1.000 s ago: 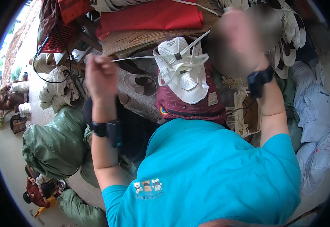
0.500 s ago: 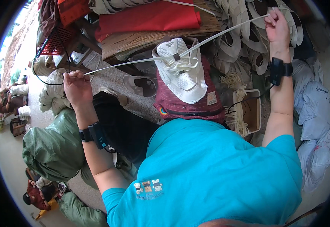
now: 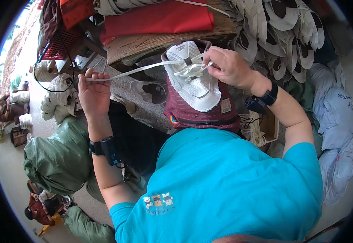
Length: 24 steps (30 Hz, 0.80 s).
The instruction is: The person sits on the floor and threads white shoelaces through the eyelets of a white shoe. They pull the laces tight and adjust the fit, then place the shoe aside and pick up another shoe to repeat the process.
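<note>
A white shoe upper (image 3: 198,91) with a dark lining lies across the maroon striped cloth (image 3: 184,109) on my lap. White shoelace (image 3: 144,69) runs through its eyelets and a dark tongue loop. Out to the left, my left hand (image 3: 94,87) is closed around one length of the lace, which stretches from the shoe. My right hand (image 3: 227,67) is at the shoe's right edge by the upper eyelets, its fingers pinched on the other lace end. The fingertips partly hide that end.
A wooden bench (image 3: 144,44) with red cloth (image 3: 160,20) stands ahead. Many shoe uppers (image 3: 273,36) hang at the far right. Bundled laces (image 3: 257,133) sit by a box at my right. Green sacks (image 3: 57,154) lie left, pale sacks (image 3: 334,117) right. Other people (image 3: 43,206) sit farther left.
My right hand has come down and left from the far upper right to the shoe's eyelets. My left hand has shifted slightly right, and the lace on its side hangs less taut.
</note>
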Each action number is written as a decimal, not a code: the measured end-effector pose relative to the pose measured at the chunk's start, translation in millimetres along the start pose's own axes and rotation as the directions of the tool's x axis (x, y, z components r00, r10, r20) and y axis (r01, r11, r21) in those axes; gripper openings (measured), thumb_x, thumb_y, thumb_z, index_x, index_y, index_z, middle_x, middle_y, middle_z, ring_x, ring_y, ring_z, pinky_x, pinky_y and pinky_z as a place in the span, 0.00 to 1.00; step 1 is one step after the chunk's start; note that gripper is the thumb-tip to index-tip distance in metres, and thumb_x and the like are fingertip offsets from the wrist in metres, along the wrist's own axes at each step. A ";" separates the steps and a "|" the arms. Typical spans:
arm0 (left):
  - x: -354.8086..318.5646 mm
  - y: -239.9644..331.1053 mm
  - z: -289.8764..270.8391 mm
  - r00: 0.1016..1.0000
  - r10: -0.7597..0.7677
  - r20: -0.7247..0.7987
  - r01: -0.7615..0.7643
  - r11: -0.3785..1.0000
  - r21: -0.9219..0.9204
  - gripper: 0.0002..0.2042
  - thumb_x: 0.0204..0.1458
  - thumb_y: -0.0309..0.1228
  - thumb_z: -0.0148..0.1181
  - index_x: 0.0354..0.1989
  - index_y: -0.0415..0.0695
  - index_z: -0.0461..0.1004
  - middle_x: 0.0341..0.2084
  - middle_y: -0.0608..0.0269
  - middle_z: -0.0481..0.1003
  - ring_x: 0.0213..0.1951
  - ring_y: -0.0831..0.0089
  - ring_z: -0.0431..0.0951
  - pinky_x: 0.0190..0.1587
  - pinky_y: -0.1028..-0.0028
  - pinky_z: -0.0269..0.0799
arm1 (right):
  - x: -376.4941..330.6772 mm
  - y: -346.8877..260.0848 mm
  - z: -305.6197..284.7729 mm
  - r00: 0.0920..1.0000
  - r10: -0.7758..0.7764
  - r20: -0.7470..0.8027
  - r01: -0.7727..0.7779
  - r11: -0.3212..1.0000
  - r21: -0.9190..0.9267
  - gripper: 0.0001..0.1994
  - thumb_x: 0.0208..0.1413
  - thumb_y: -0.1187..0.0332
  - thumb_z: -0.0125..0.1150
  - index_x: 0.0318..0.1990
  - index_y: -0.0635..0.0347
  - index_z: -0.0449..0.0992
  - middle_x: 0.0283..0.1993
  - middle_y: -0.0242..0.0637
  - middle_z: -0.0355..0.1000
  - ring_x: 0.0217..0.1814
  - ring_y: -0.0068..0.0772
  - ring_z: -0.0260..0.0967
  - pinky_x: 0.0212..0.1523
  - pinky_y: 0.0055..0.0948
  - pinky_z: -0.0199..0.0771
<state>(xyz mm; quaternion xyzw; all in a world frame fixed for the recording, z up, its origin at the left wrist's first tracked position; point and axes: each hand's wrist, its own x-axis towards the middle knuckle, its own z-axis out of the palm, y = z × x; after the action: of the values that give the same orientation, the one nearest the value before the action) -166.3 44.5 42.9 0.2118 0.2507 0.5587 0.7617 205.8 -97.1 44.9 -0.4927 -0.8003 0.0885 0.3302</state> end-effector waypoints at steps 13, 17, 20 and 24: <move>16.1 55.4 -42.1 0.985 0.159 -0.073 -0.146 0.977 0.154 0.20 0.70 0.39 0.38 0.49 0.32 0.71 0.17 0.71 0.56 0.21 0.80 0.52 0.23 0.77 0.51 | -11.4 25.0 -32.5 0.853 0.509 0.116 -0.449 0.600 0.662 0.10 0.67 0.71 0.50 0.53 0.63 0.71 0.42 0.34 0.72 0.43 0.25 0.75 0.47 0.25 0.76; 10.2 47.9 -37.7 0.986 0.149 -0.071 -0.133 0.970 0.201 0.21 0.70 0.40 0.37 0.52 0.34 0.70 0.20 0.71 0.59 0.22 0.80 0.54 0.23 0.78 0.52 | 7.1 29.3 -90.2 0.849 0.527 -0.033 -0.307 0.543 0.781 0.12 0.68 0.72 0.47 0.55 0.65 0.70 0.46 0.39 0.75 0.48 0.32 0.77 0.55 0.29 0.76; 11.4 48.7 -33.3 0.979 0.186 -0.084 -0.162 0.958 0.237 0.21 0.70 0.40 0.37 0.52 0.35 0.71 0.20 0.70 0.60 0.21 0.81 0.55 0.23 0.78 0.52 | 14.0 35.2 -127.2 0.803 0.531 -0.269 -0.123 0.590 0.798 0.12 0.64 0.74 0.51 0.52 0.67 0.72 0.47 0.43 0.77 0.47 0.36 0.77 0.51 0.30 0.79; 15.4 54.4 -41.9 0.984 0.171 -0.044 -0.153 0.951 0.270 0.20 0.70 0.40 0.38 0.50 0.36 0.72 0.19 0.71 0.61 0.21 0.82 0.55 0.22 0.78 0.51 | -8.4 63.1 -180.3 0.693 0.595 -0.407 -0.081 0.625 0.776 0.16 0.63 0.72 0.55 0.57 0.67 0.69 0.53 0.48 0.74 0.54 0.41 0.75 0.54 0.31 0.78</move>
<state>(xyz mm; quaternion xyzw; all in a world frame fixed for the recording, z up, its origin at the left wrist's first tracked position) -228.9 76.6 40.6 0.3131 0.3302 0.5873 0.6693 365.4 -105.8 149.8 -0.4773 -0.4253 0.2817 0.7155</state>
